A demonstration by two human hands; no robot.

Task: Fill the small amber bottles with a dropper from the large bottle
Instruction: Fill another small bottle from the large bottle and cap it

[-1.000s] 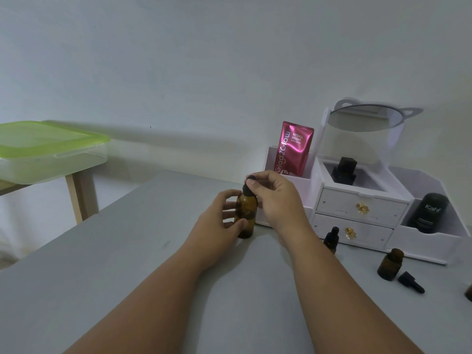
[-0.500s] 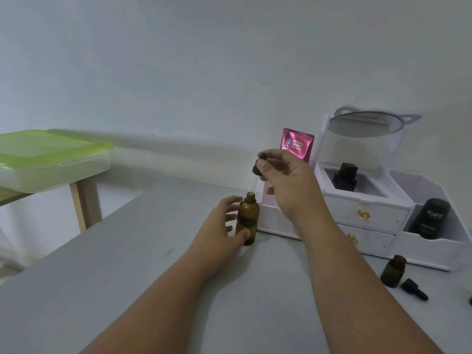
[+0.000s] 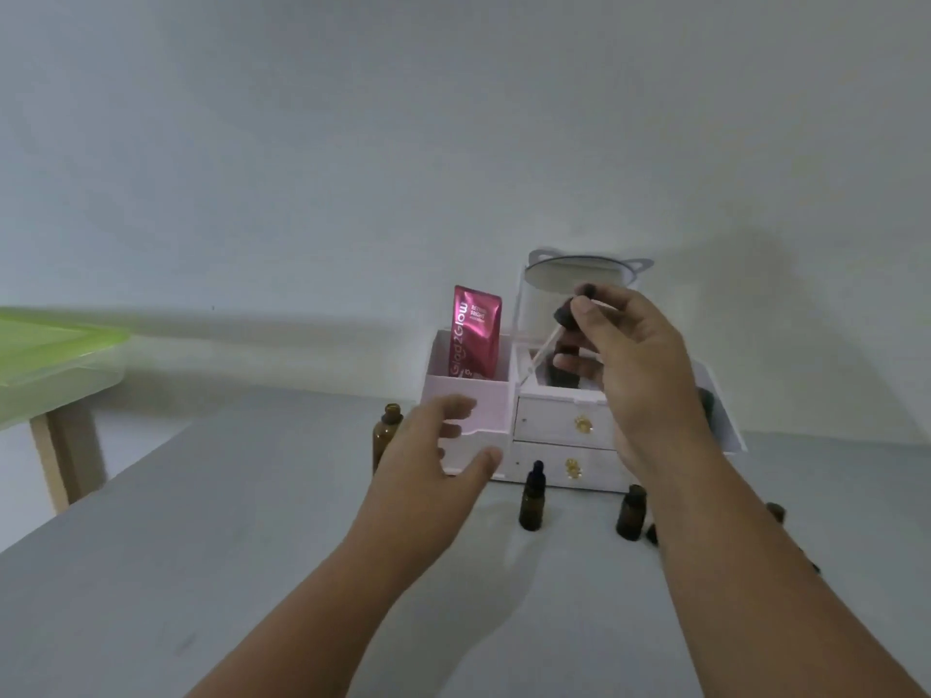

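Note:
The large amber bottle (image 3: pixel 384 431) stands uncapped on the grey table, just left of my left hand (image 3: pixel 437 448), which hovers beside it with fingers spread and holds nothing. My right hand (image 3: pixel 627 352) is raised in front of the white organiser and pinches the dropper (image 3: pixel 563 322) by its black bulb, glass tube slanting down to the left. A small amber bottle with a black dropper cap (image 3: pixel 532 497) stands in front of the drawers. An uncapped small amber bottle (image 3: pixel 630 512) stands to its right, partly behind my right forearm.
A white drawer organiser (image 3: pixel 561 435) with gold knobs and a mirror sits against the wall, holding a pink sachet (image 3: pixel 473 332). A clear box with a green lid (image 3: pixel 55 352) rests on a wooden stand at the left. Another small bottle (image 3: pixel 776 511) peeks out right of my forearm.
My right hand lifted the dropper out of the large bottle and carried it up and to the right. My left hand let go of the large bottle and moved right.

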